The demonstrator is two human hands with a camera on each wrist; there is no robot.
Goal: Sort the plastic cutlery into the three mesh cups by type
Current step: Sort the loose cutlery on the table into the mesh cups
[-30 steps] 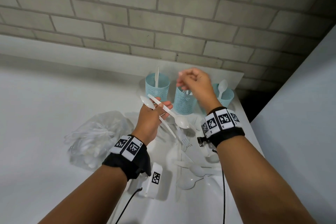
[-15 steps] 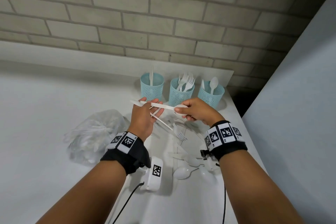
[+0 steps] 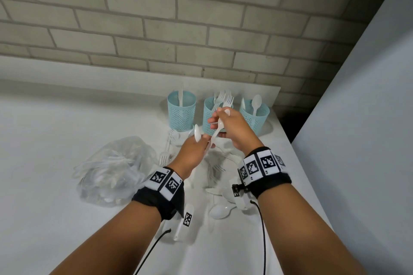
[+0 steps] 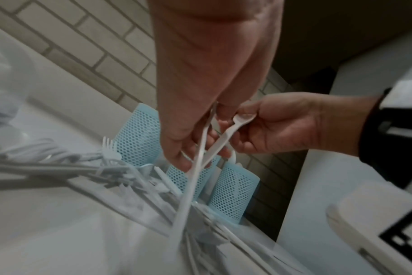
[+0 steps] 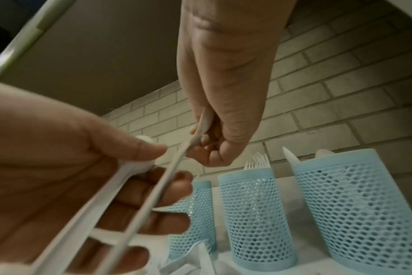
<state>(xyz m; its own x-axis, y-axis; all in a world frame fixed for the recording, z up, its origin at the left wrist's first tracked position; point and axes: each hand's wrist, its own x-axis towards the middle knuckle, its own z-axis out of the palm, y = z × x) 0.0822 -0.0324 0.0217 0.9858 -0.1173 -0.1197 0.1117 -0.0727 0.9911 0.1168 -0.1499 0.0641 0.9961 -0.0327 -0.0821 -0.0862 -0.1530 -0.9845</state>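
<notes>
Three light-blue mesh cups stand at the back of the white table: the left cup (image 3: 181, 111) holds a knife, the middle cup (image 3: 209, 118) forks, the right cup (image 3: 257, 118) spoons. My right hand (image 3: 220, 123) pinches a white spoon (image 3: 216, 134) by its bowl end in front of the middle cup, and its handle slants down across my left fingers (image 5: 167, 188). My left hand (image 3: 201, 143) grips a second spoon (image 3: 197, 133) under the thumb, bowl up. The same two spoons appear crossed in the left wrist view (image 4: 226, 134).
Loose forks (image 3: 165, 156) and spoons (image 3: 220, 211) lie scattered on the table under my hands. A crumpled clear plastic bag (image 3: 114, 169) sits to the left. The table ends close at the right beside a grey panel (image 3: 368, 129); a brick wall (image 3: 178, 29) runs behind the cups.
My right hand came down from the middle cup, took the bowl end of a spoon from my left hand, and lifted it from level to steeply slanted. My left hand stayed roughly in place.
</notes>
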